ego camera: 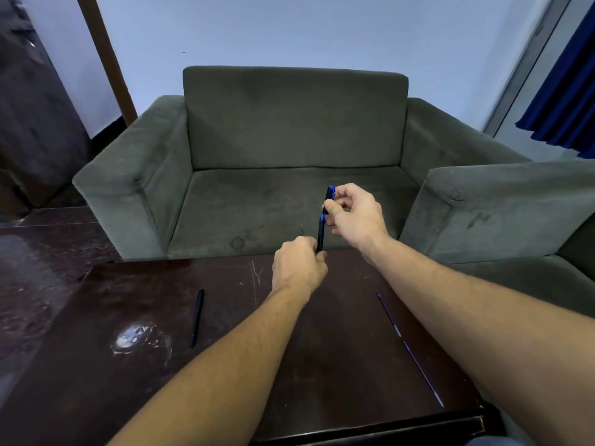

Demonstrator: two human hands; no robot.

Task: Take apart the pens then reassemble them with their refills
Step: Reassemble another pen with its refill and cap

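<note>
Standing nearly upright above the far edge of the dark table [322, 349], a blue pen barrel [320, 235] is being gripped at its lower end by the closed left hand [297, 268]. The right hand [357, 217] is pinching the cap [329, 198] just above it. A second pen [197, 318] and thin refills [409, 347] are lying on the table, with a grey sofa [289, 130] behind.

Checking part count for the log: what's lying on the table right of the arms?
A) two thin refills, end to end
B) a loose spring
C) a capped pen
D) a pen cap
A: two thin refills lie in a line on the dark table beside the right forearm; the whole pen lies on the left.
</note>
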